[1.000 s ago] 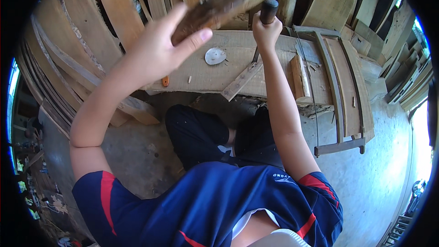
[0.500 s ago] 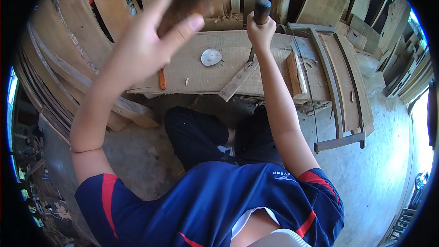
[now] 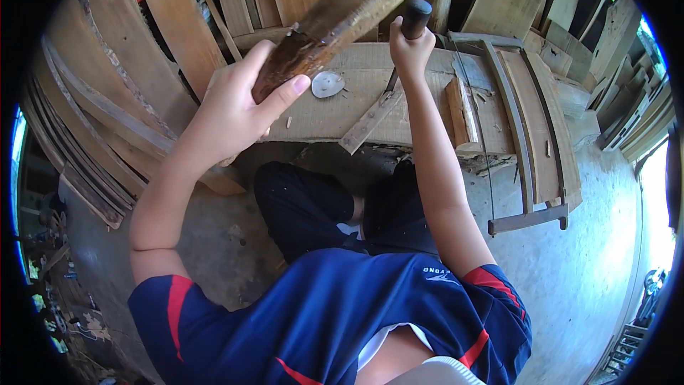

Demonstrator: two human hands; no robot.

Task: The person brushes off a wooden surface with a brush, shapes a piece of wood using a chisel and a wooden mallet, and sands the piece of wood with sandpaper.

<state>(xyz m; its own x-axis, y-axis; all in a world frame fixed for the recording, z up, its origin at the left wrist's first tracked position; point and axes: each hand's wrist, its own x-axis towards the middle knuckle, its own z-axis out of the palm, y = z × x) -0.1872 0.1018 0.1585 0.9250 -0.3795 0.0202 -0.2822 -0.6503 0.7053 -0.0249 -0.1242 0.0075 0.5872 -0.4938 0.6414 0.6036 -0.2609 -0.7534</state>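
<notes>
In the head view, grips a heavy, curved wooden club (image 3: 349,18) by its near end in the left hand (image 3: 231,103), with the thumb along one side and the other fingers wrapped behind. Holds the club aloft, slanting over the far edge of the worktop (image 3: 320,120). Clasps a chisel (image 3: 416,20) by its dark, round-topped handle in the right hand (image 3: 412,51), with fingers closed snugly around. Points the blade down at the far end of a narrow wooden strip (image 3: 370,122), set aslant on the worktop and reaching the near edge. Leaves any contact between club and chisel unclear from this angle. Shows also, on the worktop, a pale disc (image 3: 328,84) toward the far edge, a wooden block (image 3: 462,115) right of the right forearm, and a frame saw (image 3: 509,128) across the right end. Sits in dark trousers (image 3: 303,203) at the near edge.
</notes>
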